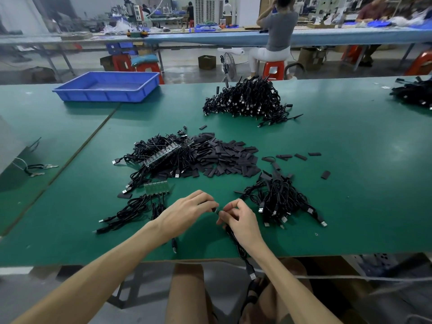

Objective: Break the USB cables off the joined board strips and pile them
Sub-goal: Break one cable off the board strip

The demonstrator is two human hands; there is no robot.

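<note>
My left hand (187, 212) and my right hand (240, 220) meet near the table's front edge, both pinching a small board piece (215, 210) with black USB cables attached. One cable (240, 251) trails from under my right hand over the table edge. A green joined board strip (156, 187) with cables hanging from it lies just left of my left hand. A longer strip (163, 153) rests on a tangle of cables behind it. A small pile of separated cables (280, 202) sits to the right of my right hand.
A heap of black sleeves (229, 157) lies mid-table, a large cable pile (247, 99) behind it, another pile (413, 94) at far right. A blue tray (107, 86) stands at back left. The green mat (350, 183) ends just below my hands. People sit at benches beyond.
</note>
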